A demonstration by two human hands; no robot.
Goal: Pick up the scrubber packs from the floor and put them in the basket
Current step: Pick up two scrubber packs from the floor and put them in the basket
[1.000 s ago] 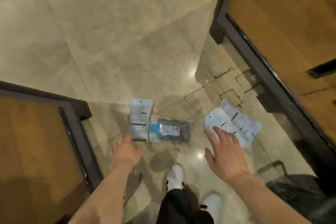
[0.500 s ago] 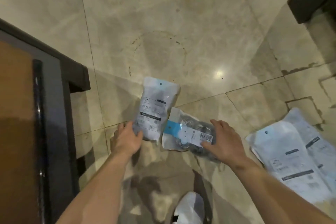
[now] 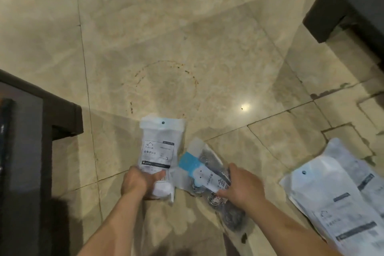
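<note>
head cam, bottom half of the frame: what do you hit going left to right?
Dark furniture edge → left hand gripping the white scrubber pack → blue-label scrubber pack held by the right hand → white packs lying on the floor at the right edge.

Dim, warm light; a bright glare spot [image 3: 245, 107] shines on the glossy marble floor [image 3: 187, 37]. Soft motion blur throughout, wide-angle bending at edges, dark shadow near left.

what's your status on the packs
Left hand gripping white pack. Right hand gripping blue-label pack. Two more packs on floor, right. Basket not in view.
</note>
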